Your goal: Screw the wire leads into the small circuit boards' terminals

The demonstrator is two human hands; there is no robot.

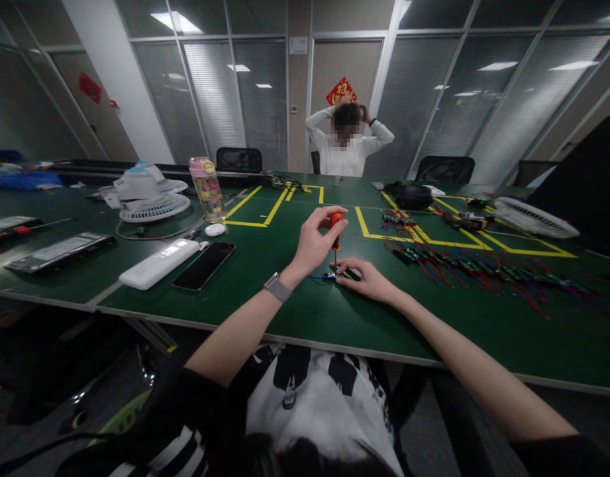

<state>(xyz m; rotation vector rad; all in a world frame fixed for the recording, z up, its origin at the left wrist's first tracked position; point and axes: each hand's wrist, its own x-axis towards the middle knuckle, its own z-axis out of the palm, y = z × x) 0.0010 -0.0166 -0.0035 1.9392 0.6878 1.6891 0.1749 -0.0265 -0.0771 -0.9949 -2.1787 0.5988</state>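
My left hand [315,240] is closed around the orange and black handle of a screwdriver [337,228], which stands upright with its shaft pointing down. The shaft's tip reaches a small circuit board [329,276] lying on the green table. Low beside the board, my right hand [367,278] has its thumb and fingers closed at the board's right edge, pressing it against the tabletop. A blue wire runs out from the board's left side. The screw or part under the tip is too small to make out.
Left of me lie a black phone [204,266], a white power bank [159,264] and an earbud case [215,230]. A pink-lidded bottle [208,189] and white fans [153,202] stand behind. Rightward, several wired circuit boards [478,268] lie in a row. A person [352,152] sits opposite.
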